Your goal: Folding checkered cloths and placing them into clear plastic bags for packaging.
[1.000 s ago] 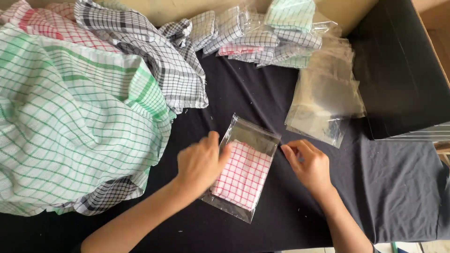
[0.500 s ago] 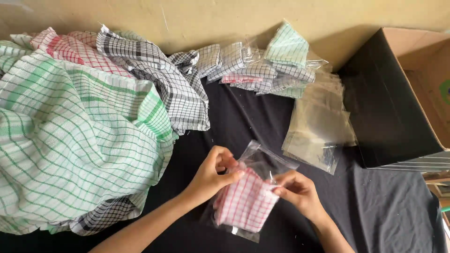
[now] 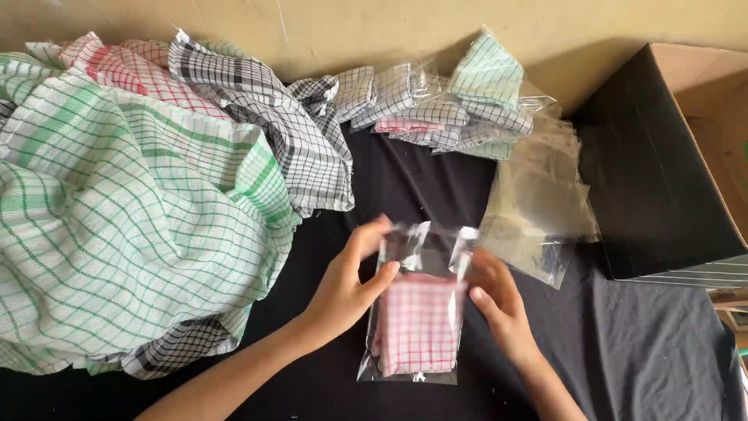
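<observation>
A clear plastic bag point(image 3: 417, 312) with a folded red-and-white checked cloth point(image 3: 417, 326) inside stands lifted over the black table cover. My left hand point(image 3: 351, 284) grips the bag's left edge, thumb against the plastic near its top. My right hand point(image 3: 495, 300) holds the right edge near the bag's open top flap. The cloth fills the lower part of the bag; the top part is empty plastic.
A large heap of green, black and red checked cloths point(image 3: 132, 210) lies on the left. Bagged folded cloths point(image 3: 444, 109) are piled at the back. A stack of empty clear bags point(image 3: 538, 210) lies right of my hands. A cardboard box point(image 3: 678, 156) stands at the right.
The bag lay flat under both hands; now it is raised and tilted upright, held by its side edges, and the head view has shifted so more of the wall and box shows.
</observation>
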